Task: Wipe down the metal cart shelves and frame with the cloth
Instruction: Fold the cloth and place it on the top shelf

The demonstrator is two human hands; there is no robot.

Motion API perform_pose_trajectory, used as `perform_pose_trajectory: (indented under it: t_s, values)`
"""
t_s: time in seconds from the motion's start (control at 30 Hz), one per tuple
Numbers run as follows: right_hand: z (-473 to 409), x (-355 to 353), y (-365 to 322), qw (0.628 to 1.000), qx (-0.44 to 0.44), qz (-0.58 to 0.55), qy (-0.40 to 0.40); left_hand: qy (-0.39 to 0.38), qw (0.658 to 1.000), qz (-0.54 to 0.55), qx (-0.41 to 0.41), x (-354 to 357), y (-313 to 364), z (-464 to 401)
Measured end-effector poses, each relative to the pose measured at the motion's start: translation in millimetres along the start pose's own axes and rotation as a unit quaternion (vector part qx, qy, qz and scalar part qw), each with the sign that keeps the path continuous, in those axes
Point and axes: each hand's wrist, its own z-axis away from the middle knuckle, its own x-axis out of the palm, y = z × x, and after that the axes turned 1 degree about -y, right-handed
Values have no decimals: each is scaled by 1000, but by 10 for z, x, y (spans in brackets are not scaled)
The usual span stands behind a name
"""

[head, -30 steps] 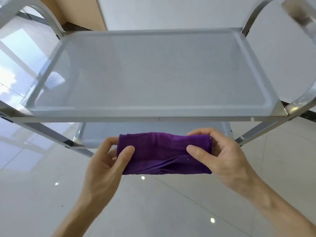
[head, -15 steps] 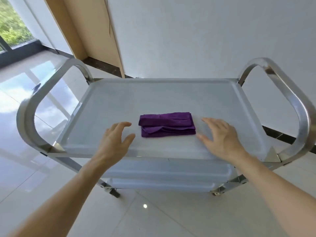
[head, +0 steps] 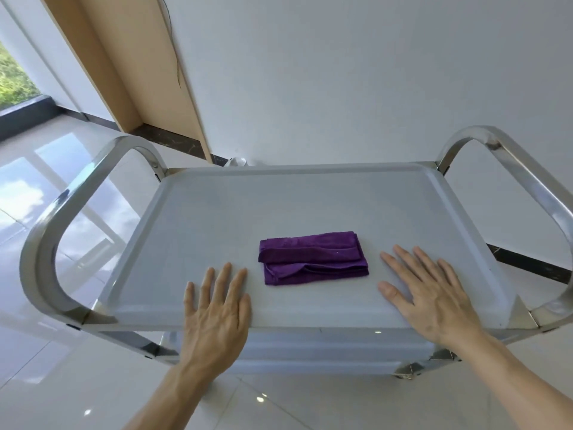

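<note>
My left hand (head: 217, 308) and right hand (head: 434, 296) lie flat and released on the top shelf (head: 279, 206), beside the folded purple cloth (head: 313, 258).

Cloth (head: 313, 258) on shelf (head: 217, 212), between hands.

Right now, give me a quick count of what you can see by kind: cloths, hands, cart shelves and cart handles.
Purple cloth: 1
Hands: 2, the left hand and the right hand
Cart shelves: 2, the top shelf and a lower shelf
Cart handles: 2, the left handle and the right handle
Total: 7
</note>
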Motion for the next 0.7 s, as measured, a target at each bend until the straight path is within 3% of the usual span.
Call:
perform_pose_trajectory:
  t_s: [0.7]
  values:
    - [-107,-217,1261,992,115,15,56,9,994,-2,108,106,1411,-941]
